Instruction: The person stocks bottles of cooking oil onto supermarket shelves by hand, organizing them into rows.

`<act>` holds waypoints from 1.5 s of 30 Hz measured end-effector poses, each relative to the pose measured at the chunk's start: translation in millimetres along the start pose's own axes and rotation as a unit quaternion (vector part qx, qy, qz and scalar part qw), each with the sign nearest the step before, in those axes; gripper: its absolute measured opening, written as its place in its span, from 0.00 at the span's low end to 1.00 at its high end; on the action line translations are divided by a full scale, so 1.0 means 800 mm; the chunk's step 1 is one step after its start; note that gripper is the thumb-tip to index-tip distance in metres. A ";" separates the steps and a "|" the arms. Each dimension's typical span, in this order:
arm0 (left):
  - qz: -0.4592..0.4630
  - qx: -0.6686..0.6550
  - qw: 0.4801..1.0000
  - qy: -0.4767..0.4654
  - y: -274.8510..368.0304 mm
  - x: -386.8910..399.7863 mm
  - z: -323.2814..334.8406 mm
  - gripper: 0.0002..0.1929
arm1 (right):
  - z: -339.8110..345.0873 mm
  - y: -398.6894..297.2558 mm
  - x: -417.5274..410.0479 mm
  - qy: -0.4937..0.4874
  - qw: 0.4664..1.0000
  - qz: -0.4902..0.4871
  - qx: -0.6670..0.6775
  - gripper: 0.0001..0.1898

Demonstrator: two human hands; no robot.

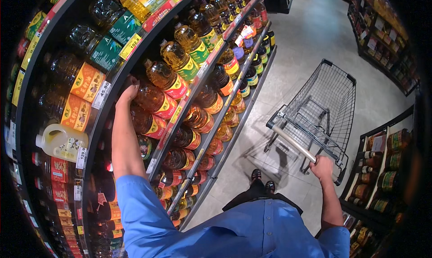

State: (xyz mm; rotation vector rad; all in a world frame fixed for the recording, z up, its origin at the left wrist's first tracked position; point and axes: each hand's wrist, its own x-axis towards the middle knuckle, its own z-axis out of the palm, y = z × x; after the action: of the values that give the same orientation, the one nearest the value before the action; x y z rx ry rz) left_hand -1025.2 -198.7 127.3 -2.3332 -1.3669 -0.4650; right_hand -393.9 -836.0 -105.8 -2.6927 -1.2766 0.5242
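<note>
My left hand [131, 89] reaches in between two shelf levels on the left. It is at the cap end of a cooking oil bottle [157, 101] with a red and yellow label. The fingers are partly hidden, so whether they grip the neck cannot be told. Similar oil bottles stand on either side, one red-labelled bottle [148, 122] nearer my forearm and another bottle [167, 80] farther along. On the right, my right hand [322, 167] is closed around the handle bar [293, 141] of a wire shopping cart [324, 99]. No goods show in the cart basket.
Above my left forearm runs a shelf edge [116, 74] with price tags. A pale handled jug [64, 141] and green-labelled bottles [114, 38] stand on that upper shelf. Grey tiled floor [297, 38] stretches ahead. Another bottle rack [378, 167] flanks the cart's right side.
</note>
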 end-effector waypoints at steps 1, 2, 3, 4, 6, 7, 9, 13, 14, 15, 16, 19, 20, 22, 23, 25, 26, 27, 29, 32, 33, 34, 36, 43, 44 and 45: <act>0.051 -0.018 0.998 0.044 0.008 0.003 0.000 0.12 | 0.001 0.000 0.001 -0.002 1.000 0.003 -0.001 0.12; 0.052 -0.019 0.998 0.042 0.003 0.000 -0.018 0.12 | 0.002 -0.001 0.002 -0.007 1.000 0.006 0.000 0.13; -0.011 -0.037 0.999 -0.028 0.058 0.017 -0.013 0.12 | -0.001 0.003 -0.007 -0.011 0.999 0.031 -0.008 0.15; -0.079 -0.046 0.991 -0.098 0.128 0.020 -0.028 0.12 | -0.003 0.002 -0.012 -0.011 0.999 0.043 -0.016 0.15; -0.098 -0.018 0.989 -0.114 0.118 0.015 -0.052 0.13 | -0.005 -0.003 -0.004 -0.014 0.999 0.028 -0.016 0.14; -0.110 0.001 0.985 -0.133 0.116 0.015 -0.059 0.15 | -0.005 -0.005 -0.001 -0.013 1.000 0.024 -0.016 0.14; -0.118 0.021 0.987 -0.103 0.123 0.004 -0.066 0.19 | -0.005 -0.007 0.001 -0.016 1.000 0.020 -0.014 0.14; -0.099 0.005 0.994 -0.050 0.193 0.013 -0.086 0.30 | 0.004 0.000 0.005 -0.008 1.000 0.019 -0.021 0.14; -0.101 -0.027 0.992 -0.064 0.217 0.020 -0.097 0.32 | 0.007 0.002 0.006 -0.011 0.999 0.025 -0.017 0.14; -0.100 -0.030 0.992 -0.066 0.242 0.027 -0.107 0.32 | 0.008 0.003 0.007 -0.013 0.999 0.031 -0.014 0.14; -0.115 -0.067 0.987 -0.090 0.267 0.037 -0.118 0.33 | 0.007 0.003 0.006 -0.013 0.999 0.033 -0.016 0.14; -0.178 -0.072 0.965 -0.176 0.263 0.070 -0.103 0.38 | 0.004 -0.002 0.008 -0.012 0.999 0.031 -0.019 0.14; -0.185 -0.093 0.964 -0.169 0.261 0.077 -0.090 0.41 | 0.005 -0.002 0.009 -0.011 0.999 0.034 -0.018 0.14; -0.192 -0.114 0.961 -0.161 0.246 0.088 -0.057 0.45 | 0.003 -0.004 0.012 -0.009 0.999 0.037 -0.016 0.14; -0.189 -0.130 0.967 -0.113 0.233 0.091 -0.039 0.41 | -0.001 -0.007 0.015 -0.016 0.999 0.037 -0.026 0.14; -0.179 -0.151 0.970 -0.071 0.225 0.103 -0.022 0.39 | -0.002 -0.007 0.014 -0.025 0.998 0.048 -0.038 0.14; -0.205 -0.136 0.964 -0.103 0.218 0.108 -0.016 0.38 | 0.000 -0.006 0.015 -0.017 0.998 0.044 -0.036 0.14; -0.231 -0.119 0.956 -0.135 0.214 0.112 -0.012 0.40 | 0.001 -0.006 0.016 -0.010 0.999 0.040 -0.035 0.13; -0.210 -0.111 0.959 -0.155 0.202 0.116 -0.007 0.35 | 0.001 -0.007 0.017 -0.010 0.999 0.043 -0.032 0.13; -0.137 -0.075 0.975 -0.157 0.197 0.115 0.001 0.18 | 0.000 -0.009 0.020 -0.010 0.998 0.052 -0.031 0.13; -0.138 -0.074 0.975 -0.157 0.193 0.115 0.005 0.18 | 0.001 -0.010 0.022 -0.010 0.998 0.057 -0.032 0.13; -0.106 -0.083 0.984 -0.114 0.189 0.114 0.009 0.14 | 0.002 -0.009 0.025 -0.010 0.998 0.056 -0.031 0.13; -0.074 -0.090 0.991 -0.071 0.180 0.113 0.017 0.11 | 0.003 -0.007 0.032 -0.013 0.997 0.060 -0.039 0.13; -0.068 -0.015 0.997 -0.028 0.167 0.115 0.028 0.08 | -0.008 -0.023 0.053 -0.005 0.998 0.057 -0.012 0.14; -0.076 -0.033 0.996 -0.036 0.165 0.110 0.028 0.08 | -0.009 -0.024 0.057 -0.002 0.999 0.049 -0.013 0.14; -0.070 -0.038 0.996 -0.037 0.178 0.112 0.024 0.08 | -0.009 -0.023 0.057 0.001 0.999 0.048 -0.014 0.14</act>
State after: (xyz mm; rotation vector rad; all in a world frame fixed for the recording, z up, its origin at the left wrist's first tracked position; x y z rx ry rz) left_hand -856.7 -185.7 129.2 -2.3464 -1.5801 -0.4849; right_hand -378.0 -788.5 -106.6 -2.7888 -1.1678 0.5179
